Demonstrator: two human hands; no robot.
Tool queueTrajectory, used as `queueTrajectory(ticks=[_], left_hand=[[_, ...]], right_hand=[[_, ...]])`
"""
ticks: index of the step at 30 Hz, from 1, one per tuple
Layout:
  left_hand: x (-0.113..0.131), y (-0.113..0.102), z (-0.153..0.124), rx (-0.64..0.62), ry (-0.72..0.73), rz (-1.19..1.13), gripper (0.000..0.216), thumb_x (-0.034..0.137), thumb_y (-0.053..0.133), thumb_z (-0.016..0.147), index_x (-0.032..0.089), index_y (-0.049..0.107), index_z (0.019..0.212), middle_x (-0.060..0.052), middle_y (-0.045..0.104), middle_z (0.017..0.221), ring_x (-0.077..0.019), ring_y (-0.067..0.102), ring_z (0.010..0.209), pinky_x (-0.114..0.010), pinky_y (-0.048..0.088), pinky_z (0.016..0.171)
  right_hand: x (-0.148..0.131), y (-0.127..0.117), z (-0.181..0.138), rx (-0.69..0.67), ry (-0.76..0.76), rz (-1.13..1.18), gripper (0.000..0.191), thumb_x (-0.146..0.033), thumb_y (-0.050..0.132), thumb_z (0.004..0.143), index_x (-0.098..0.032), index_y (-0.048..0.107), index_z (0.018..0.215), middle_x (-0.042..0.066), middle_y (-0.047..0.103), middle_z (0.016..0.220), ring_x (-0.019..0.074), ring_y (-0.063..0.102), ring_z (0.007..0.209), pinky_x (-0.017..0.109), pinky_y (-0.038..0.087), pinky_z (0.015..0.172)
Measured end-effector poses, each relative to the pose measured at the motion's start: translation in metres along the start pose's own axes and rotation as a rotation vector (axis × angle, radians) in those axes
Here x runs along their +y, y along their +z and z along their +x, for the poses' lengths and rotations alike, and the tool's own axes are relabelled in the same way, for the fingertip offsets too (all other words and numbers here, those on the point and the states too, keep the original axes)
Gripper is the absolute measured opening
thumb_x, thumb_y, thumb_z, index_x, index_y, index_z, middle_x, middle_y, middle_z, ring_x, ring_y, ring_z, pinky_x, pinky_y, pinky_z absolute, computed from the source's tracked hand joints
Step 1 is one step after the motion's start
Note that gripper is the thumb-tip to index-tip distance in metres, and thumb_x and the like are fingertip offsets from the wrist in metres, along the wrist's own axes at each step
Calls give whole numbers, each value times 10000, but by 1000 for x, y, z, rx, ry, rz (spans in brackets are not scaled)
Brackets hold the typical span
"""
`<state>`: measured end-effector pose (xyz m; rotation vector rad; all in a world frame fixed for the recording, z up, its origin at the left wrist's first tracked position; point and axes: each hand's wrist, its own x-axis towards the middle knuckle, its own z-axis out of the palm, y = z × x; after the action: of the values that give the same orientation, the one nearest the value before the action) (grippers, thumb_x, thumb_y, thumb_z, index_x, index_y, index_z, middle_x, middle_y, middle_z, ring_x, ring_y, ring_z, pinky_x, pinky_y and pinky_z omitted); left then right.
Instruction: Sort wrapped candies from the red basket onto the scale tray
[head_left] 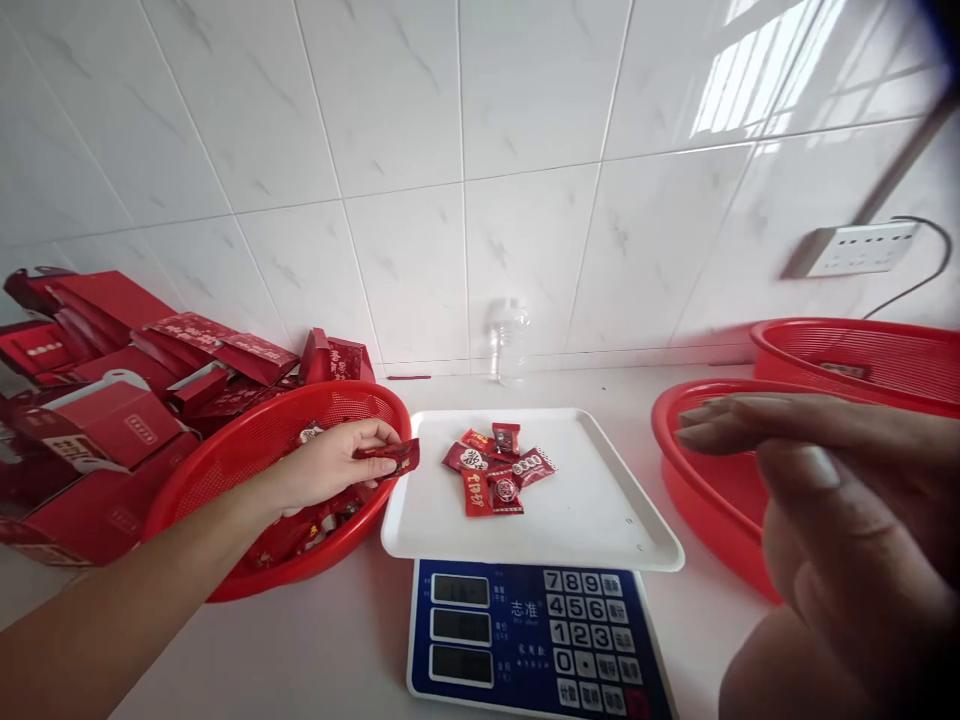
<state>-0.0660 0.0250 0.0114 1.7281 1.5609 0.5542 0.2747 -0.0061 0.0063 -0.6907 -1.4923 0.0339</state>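
My left hand [330, 465] is closed on a small red candy packet [397, 458], pinched between thumb and fingers. It is over the right rim of a red plastic basket [225, 585] that holds more wrapped pieces. Just to the right, a small pile of red wrapped candies [491, 470] lies on the white tray [585, 530] of a weighing scale. The scale's blue keypad panel [525, 640] faces me, its display windows dark. Close to the camera at the right, my right hand [840, 500] has its fingers stretched out, the thumb beneath them, and nothing visible in it.
Red printed cardboard boxes [112, 420] are heaped at the left. Two more red baskets stand at the right, a nearer basket [712, 500] and a farther basket [885, 345]. A clear plastic bottle [511, 340] stands against the tiled wall, which carries a power strip [855, 250].
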Motion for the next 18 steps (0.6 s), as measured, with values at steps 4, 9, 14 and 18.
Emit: queueTrajectory(ticks=[4, 9, 14, 18], left_hand=[[16, 28, 21, 86, 106, 115, 224, 360, 543, 879, 212, 606, 1034, -86, 717, 1142, -279, 641, 1111, -428, 463, 1001], [25, 59, 41, 34, 188, 216, 374, 275, 432, 935, 224, 583, 1273, -86, 665, 1329, -283, 587, 1252, -451, 416, 1076], [22, 79, 36, -73, 264, 254, 593, 351, 557, 914, 258, 427, 1485, -65, 366, 1609, -292, 311, 1484, -487, 262, 1199], [13, 87, 22, 62, 336, 220, 546, 351, 512, 959, 264, 395, 1486, -87, 388, 1596, -269, 341, 1471, -495, 270, 1203]], right_hand=[[-31, 16, 7, 54, 157, 55, 160, -247, 667, 894, -361, 766, 947, -1, 754, 872, 229, 718, 793, 383, 601, 616], [-32, 10, 10, -66, 54, 101, 332, -124, 638, 898, -398, 735, 1059, -64, 761, 879, 174, 718, 776, 309, 596, 631], [-28, 5, 13, -112, 26, 73, 336, -114, 651, 899, -398, 719, 1066, -77, 763, 905, 144, 712, 778, 267, 592, 654], [-25, 6, 12, -177, -11, 64, 261, -129, 646, 911, -343, 703, 1050, -50, 753, 891, 140, 705, 778, 257, 581, 654]])
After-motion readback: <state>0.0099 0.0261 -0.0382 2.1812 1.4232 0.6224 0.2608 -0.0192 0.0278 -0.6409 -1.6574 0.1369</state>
